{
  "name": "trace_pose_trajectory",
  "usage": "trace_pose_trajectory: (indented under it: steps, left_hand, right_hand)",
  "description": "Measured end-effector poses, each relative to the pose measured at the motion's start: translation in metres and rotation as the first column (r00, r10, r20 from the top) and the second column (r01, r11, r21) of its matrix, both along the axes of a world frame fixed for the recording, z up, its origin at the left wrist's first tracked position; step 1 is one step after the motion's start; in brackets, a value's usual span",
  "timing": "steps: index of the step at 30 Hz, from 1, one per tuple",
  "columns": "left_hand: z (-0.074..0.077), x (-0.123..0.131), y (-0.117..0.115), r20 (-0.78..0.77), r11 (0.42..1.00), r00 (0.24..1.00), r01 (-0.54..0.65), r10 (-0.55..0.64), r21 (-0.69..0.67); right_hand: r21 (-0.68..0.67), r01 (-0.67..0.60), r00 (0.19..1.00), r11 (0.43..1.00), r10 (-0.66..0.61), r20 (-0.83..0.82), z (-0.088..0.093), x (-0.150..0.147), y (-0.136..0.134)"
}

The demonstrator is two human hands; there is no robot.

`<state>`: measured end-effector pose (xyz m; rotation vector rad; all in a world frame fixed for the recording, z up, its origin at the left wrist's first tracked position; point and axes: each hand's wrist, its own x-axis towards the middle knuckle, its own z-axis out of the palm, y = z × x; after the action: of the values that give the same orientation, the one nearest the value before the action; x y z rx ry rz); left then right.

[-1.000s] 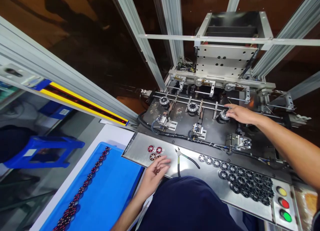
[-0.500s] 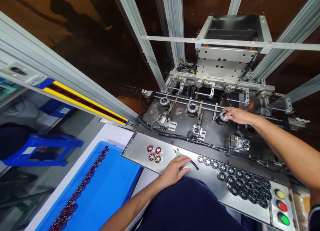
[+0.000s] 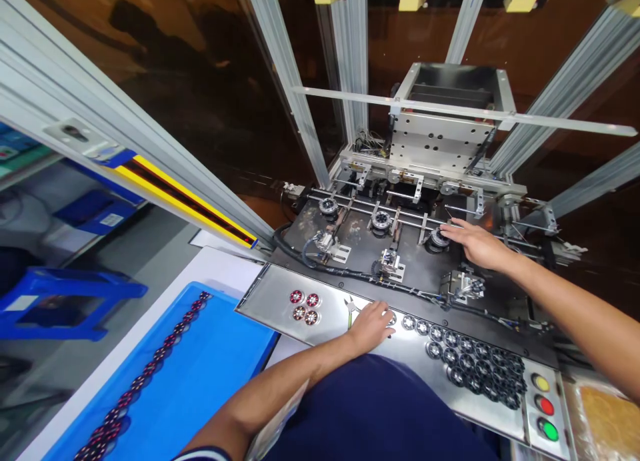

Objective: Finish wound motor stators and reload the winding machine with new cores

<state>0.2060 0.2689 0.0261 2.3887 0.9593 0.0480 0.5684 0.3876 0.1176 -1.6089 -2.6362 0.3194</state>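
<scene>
My right hand [image 3: 479,243] reaches over the machine, its fingers stretched out flat with their tips on the round part in the right-hand fixture [image 3: 439,240]. My left hand [image 3: 371,326] lies on the metal ledge with fingers curled around the leftmost black-and-silver spoked ring [image 3: 393,320]; the hand partly covers it. Under that hand lie cutting pliers [image 3: 350,308] with a green handle, partly hidden. More spoked rings [image 3: 467,361] are lined up to the right. Red-wound spoked rings [image 3: 305,307] sit in a small group to the left.
Two more fixtures [image 3: 329,206] [image 3: 381,221] hold round parts. A blue tray [image 3: 200,374] at the left carries a row of red-wound rings. Yellow, red and green buttons [image 3: 547,406] are at the ledge's right end. A yellow-edged light bar [image 3: 187,201] runs along the left frame.
My left hand has moved right, from over the pliers to the leftmost spoked ring. My right hand's fingers have straightened over the fixture part. The view has shifted slightly.
</scene>
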Motion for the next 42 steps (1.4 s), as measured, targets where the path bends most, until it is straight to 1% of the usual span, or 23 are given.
trace_pose_trajectory:
  steps: [5,8,11,13,15,16,18,19,20,21,23,24,26,27,29,31,32,33,34,36,38,39,42]
  left_hand:
    - [-0.001,0.005,0.001,0.045,0.999,0.998,-0.031,0.032,-0.015]
    - [0.009,0.002,0.003,0.127,0.998,0.991,-0.044,0.050,-0.047]
    - [0.037,-0.009,0.005,0.250,0.993,0.963,-0.082,0.101,-0.086]
    - [0.065,-0.022,0.005,0.335,0.985,0.929,-0.125,0.158,-0.118]
    - [0.094,-0.037,0.004,0.403,0.975,0.891,-0.163,0.210,-0.149]
    - [0.108,-0.044,0.003,0.443,0.969,0.865,-0.169,0.234,-0.182]
    - [0.130,-0.058,0.000,0.551,0.941,0.776,-0.159,0.306,-0.298]
    - [0.137,-0.063,-0.002,0.603,0.919,0.715,-0.147,0.354,-0.365]
    - [0.142,-0.068,-0.003,0.641,0.894,0.653,-0.132,0.403,-0.428]
    - [0.146,-0.071,-0.006,0.662,0.872,0.606,-0.114,0.441,-0.475]
    - [0.150,-0.073,-0.010,0.681,0.851,0.562,-0.081,0.469,-0.519]
    - [0.151,-0.073,-0.013,0.690,0.843,0.548,-0.052,0.473,-0.536]
    - [0.151,-0.069,-0.018,0.710,0.804,0.498,0.042,0.498,-0.593]
    - [0.151,-0.067,-0.022,0.709,0.766,0.464,0.093,0.531,-0.635]
    - [0.150,-0.062,-0.028,0.672,0.666,0.403,0.181,0.621,-0.724]
    - [0.149,-0.060,-0.034,0.618,0.589,0.371,0.202,0.693,-0.783]
    - [0.149,-0.060,-0.037,0.598,0.576,0.373,0.182,0.709,-0.797]
    - [0.150,-0.061,-0.039,0.594,0.587,0.388,0.150,0.705,-0.795]
    - [0.151,-0.064,-0.040,0.603,0.621,0.420,0.109,0.679,-0.776]
    - [0.155,-0.069,-0.040,0.647,0.739,0.510,0.033,0.567,-0.673]
    - [0.160,-0.075,-0.039,0.695,0.851,0.588,0.020,0.415,-0.525]
    - [0.162,-0.077,-0.038,0.712,0.888,0.611,0.033,0.346,-0.459]
    - [0.165,-0.083,-0.038,0.727,0.939,0.651,0.063,0.219,-0.339]
  right_hand:
    - [-0.016,-0.067,0.995,0.998,0.068,0.070,0.001,0.004,-0.011]
    - [0.003,-0.086,0.992,0.996,0.085,0.093,0.004,-0.001,-0.008]
    - [0.040,-0.091,0.993,0.995,0.087,0.084,0.015,-0.011,-0.004]
    - [0.086,-0.072,0.996,0.994,0.068,0.052,0.028,-0.023,-0.005]
    - [0.160,-0.038,0.999,0.986,0.040,-0.008,0.045,-0.047,-0.015]
    - [0.202,-0.023,0.999,0.979,0.032,-0.040,0.054,-0.063,-0.025]
    - [0.264,-0.032,0.987,0.964,0.073,-0.146,0.071,-0.105,-0.055]
    - [0.274,-0.071,0.970,0.959,0.130,-0.206,0.078,-0.128,-0.074]
    - [0.265,-0.141,0.905,0.954,0.233,-0.356,0.082,-0.150,-0.093]
    - [0.264,-0.210,0.826,0.941,0.316,-0.468,0.085,-0.171,-0.112]
    - [0.269,-0.207,0.721,0.940,0.333,-0.608,0.085,-0.205,-0.144]
    - [0.270,-0.178,0.690,0.946,0.315,-0.651,0.082,-0.217,-0.156]
    - [0.280,-0.071,0.663,0.957,0.255,-0.704,0.075,-0.231,-0.172]
    - [0.291,-0.012,0.658,0.957,0.227,-0.718,0.071,-0.234,-0.177]
    - [0.312,0.087,0.652,0.946,0.183,-0.736,0.068,-0.235,-0.185]
    - [0.270,0.107,0.642,0.957,0.141,-0.753,0.071,-0.232,-0.190]
    - [0.212,0.084,0.633,0.974,0.112,-0.766,0.075,-0.229,-0.192]
    - [0.133,0.050,0.620,0.990,0.074,-0.781,0.080,-0.226,-0.193]
    - [0.039,0.008,0.606,0.999,0.026,-0.795,0.085,-0.223,-0.193]
    - [-0.157,-0.080,0.571,0.984,-0.084,-0.816,0.096,-0.216,-0.191]
    - [-0.317,-0.173,0.536,0.933,-0.181,-0.825,0.103,-0.211,-0.186]
    - [-0.376,-0.225,0.523,0.899,-0.215,-0.825,0.106,-0.209,-0.183]
    - [-0.450,-0.391,0.503,0.803,-0.223,-0.835,0.111,-0.210,-0.177]
